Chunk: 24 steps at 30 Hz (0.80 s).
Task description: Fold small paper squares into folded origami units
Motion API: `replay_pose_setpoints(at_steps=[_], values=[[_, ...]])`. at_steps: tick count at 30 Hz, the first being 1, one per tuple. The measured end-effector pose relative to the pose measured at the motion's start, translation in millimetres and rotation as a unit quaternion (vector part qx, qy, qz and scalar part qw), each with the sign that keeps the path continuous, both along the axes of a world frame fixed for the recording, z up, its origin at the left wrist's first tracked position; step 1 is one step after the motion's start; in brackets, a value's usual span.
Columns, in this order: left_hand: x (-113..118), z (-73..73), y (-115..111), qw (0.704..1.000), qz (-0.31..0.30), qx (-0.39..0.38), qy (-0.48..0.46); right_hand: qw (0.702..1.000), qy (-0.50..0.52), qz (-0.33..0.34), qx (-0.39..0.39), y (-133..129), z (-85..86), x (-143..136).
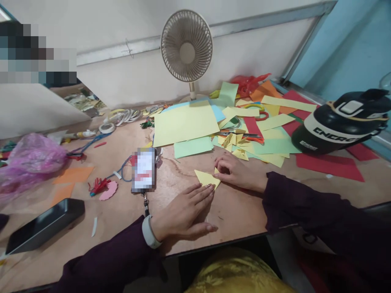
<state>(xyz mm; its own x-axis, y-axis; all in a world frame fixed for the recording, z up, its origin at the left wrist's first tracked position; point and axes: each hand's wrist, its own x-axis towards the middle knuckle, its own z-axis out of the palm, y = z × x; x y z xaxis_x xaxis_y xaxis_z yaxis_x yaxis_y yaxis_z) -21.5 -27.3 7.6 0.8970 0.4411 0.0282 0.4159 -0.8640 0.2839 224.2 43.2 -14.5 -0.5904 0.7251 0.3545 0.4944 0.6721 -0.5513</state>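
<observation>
A small folded piece of yellow paper (205,178) lies flat on the wooden table (180,219), near its front edge. My left hand (187,207) rests palm down with fingers stretched out, their tips on the lower edge of the paper. At the paper's right corner, my right hand (233,171) has thumb and forefinger pinched together on it. That corner is partly hidden by the fingers. Just beyond my right hand sit several folded yellow paper pieces (233,141).
A fan (187,47) stands at the back behind stacked yellow sheets (186,122). Coloured paper strips and scissors (262,115) spread to the right, beside a large black bottle (330,126). On the left are an ID badge (143,171), a black box-like object (45,226) and a pink plastic bag (36,162).
</observation>
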Motion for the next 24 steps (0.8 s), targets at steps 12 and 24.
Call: replay_pose_setpoints(at_steps=[12,24], values=[[0.5,5.6,0.6,0.999,-0.003,0.026,0.027,0.989,-0.068,-0.098,0.089,-18.8,-8.0,-7.8],[2.4,9.6,2.0,1.000,-0.001,0.018,0.024,0.958,-0.272,-0.091,0.012,-18.8,-2.4,-3.5]])
